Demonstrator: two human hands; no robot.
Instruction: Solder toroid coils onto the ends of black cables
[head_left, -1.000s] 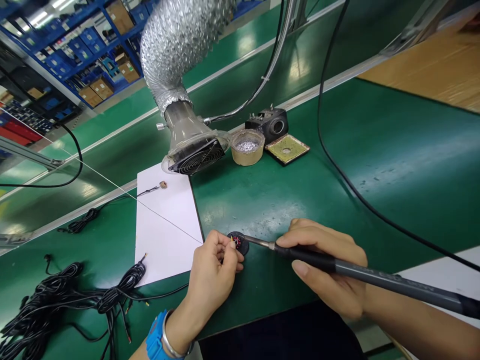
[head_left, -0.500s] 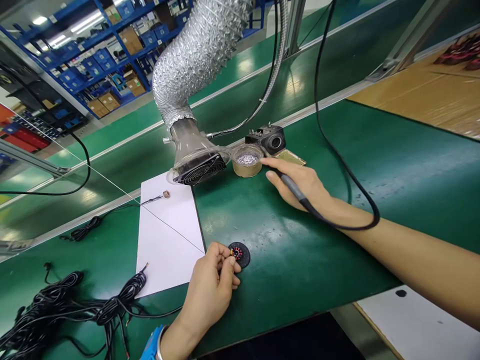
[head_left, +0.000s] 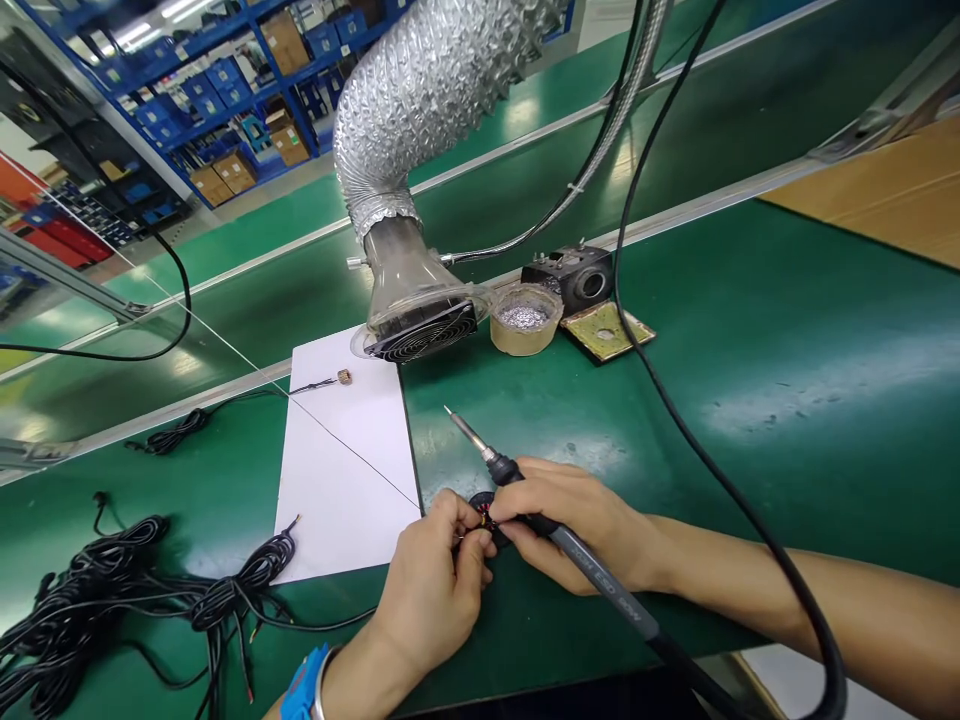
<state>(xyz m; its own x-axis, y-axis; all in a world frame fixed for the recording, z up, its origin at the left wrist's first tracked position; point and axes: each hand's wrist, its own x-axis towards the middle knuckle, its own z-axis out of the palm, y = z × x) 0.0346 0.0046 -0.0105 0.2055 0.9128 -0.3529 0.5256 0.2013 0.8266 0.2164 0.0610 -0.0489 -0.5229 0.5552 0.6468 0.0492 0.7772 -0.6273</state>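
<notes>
Iron (head_left: 592,575) in R hand (head_left: 577,530), fingers wrapped round grip, tip up & off work. L hand (head_left: 431,590) pinched shut on sm. black disc (head_left: 482,500), disc on green bench (head_left: 787,400), both hands nearly touching over it. Fume nozzle (head_left: 420,300), tip-cleaner cup (head_left: 525,320), iron stand (head_left: 570,280) beyond; black cables (head_left: 75,610) left of white sheet (head_left: 345,480).

Head cam, facing forward and down, close over green workbench (head_left: 720,300), left hand (head_left: 427,590), right hand (head_left: 585,530) at 6 o'clock
</notes>
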